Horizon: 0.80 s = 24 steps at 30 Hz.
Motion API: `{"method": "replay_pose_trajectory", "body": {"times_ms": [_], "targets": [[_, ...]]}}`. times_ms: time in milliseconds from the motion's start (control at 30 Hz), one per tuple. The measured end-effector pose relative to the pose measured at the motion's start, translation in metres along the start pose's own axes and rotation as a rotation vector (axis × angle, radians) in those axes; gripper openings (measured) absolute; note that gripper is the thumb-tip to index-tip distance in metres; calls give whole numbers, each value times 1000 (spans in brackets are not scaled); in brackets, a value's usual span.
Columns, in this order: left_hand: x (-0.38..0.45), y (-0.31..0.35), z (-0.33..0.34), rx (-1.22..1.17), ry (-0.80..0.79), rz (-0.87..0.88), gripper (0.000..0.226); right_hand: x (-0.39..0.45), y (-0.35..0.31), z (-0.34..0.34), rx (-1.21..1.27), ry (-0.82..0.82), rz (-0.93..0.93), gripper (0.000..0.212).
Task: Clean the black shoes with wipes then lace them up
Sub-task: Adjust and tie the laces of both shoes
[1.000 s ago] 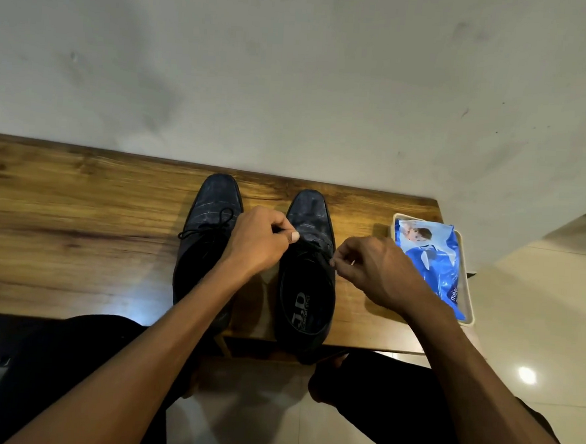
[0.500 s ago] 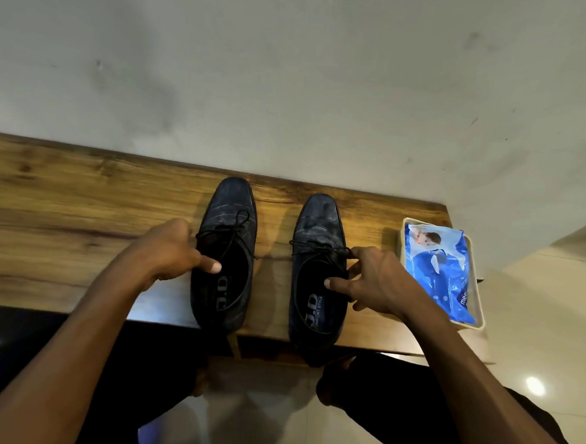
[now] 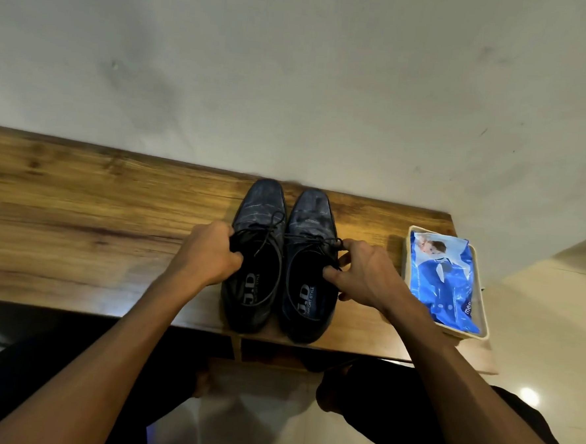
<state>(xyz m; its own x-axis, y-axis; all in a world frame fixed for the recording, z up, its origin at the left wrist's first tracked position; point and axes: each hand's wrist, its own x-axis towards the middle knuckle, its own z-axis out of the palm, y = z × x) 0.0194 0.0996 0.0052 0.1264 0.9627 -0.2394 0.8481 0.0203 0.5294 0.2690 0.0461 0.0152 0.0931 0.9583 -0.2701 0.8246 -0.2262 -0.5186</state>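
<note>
Two black shoes on the wooden desk (image 3: pixel 78 229), toes to the wall, heels at the near edge, sides nearly touching. Left shoe (image 3: pixel 256 254): left hand (image 3: pixel 210 254) grips its outer side at the collar, fingers curled round the edge beside the lacing. Right shoe (image 3: pixel 311 264): right hand (image 3: pixel 362 274) pinches its outer collar, thumb inside the opening, fingers outside near the laces (image 3: pixel 304 238). Each hand takes the outer flank, likely to square the pair up side by side. Laces run across both throats, with ends lying loose over the left shoe's vamp; whether any knot is tied I cannot tell. Uppers show a dull sheen, so wiping looks done and lacing appears near its end. To the right, well apart from the shoes, a pale shallow tray (image 3: pixel 484 319) at the desk's end holds one blue wipes pack (image 3: pixel 442 279), lying flat and filling it; nothing else visible in the tray.
</note>
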Motion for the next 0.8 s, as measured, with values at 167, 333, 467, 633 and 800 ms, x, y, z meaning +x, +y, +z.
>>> {"method": "replay_pose_trajectory", "body": {"times_ms": [167, 333, 467, 633, 800], "targets": [[3, 0, 5, 29, 22, 17, 18, 2, -3, -1, -33, 10, -5, 33], [4, -2, 10, 27, 43, 48, 19, 4, -1, -1, -71, 37, -13, 37], [3, -2, 13, 21, 59, 73, 23, 5, 1, -1, -92, 51, -12, 41], [1, -2, 15, 35, 65, 102, 23, 6, 2, 4, -133, 68, -17, 45], [-2, -3, 17, 16, 26, 123, 36, 5, 3, 6, -175, 68, -6, 55]]}}
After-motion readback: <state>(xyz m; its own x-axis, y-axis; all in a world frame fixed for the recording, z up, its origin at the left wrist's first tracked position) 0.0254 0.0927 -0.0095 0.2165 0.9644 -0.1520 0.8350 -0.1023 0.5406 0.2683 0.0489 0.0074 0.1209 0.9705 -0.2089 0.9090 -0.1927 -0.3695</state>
